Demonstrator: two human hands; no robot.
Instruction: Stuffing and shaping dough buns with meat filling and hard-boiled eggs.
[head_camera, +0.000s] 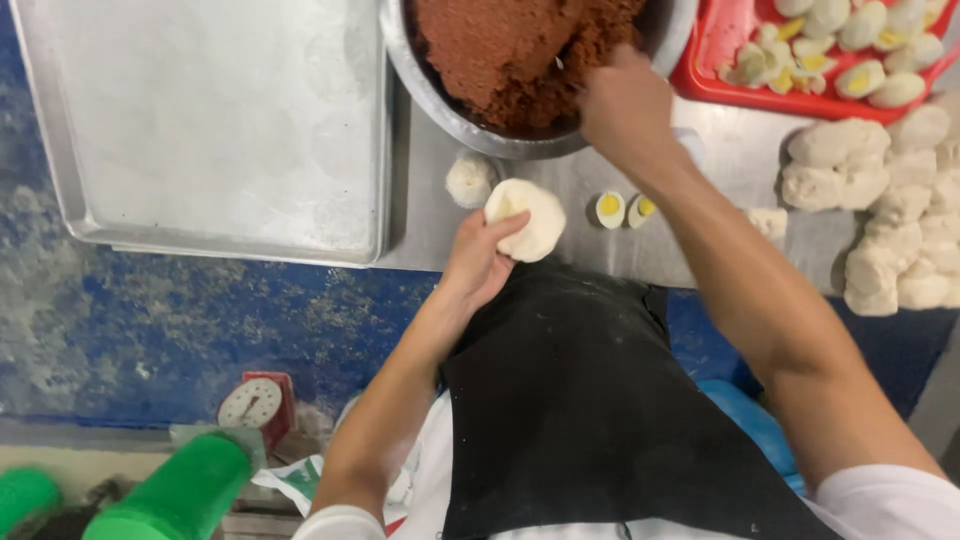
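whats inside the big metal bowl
The metal bowl holds a heap of reddish-brown minced filling. The right hand reaches into it at the rim; its fingertips are buried, and the bowl's bottom is covered.

pale cream dough disc (527, 217); reddish-brown filling (520, 55); red tray (722, 45); mottled blue floor (200, 310); black apron (580, 400).

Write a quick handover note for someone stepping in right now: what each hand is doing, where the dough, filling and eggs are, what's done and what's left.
Left hand: holds a flattened dough round, still unfilled.
Right hand: reaching into the metal bowl of reddish-brown filling; grip hidden.
Two boiled egg halves and a small dough ball sit on the counter by the bowl; more egg halves in the red tray; dough portions piled at right.
Baking tray at left holds no finished pieces.
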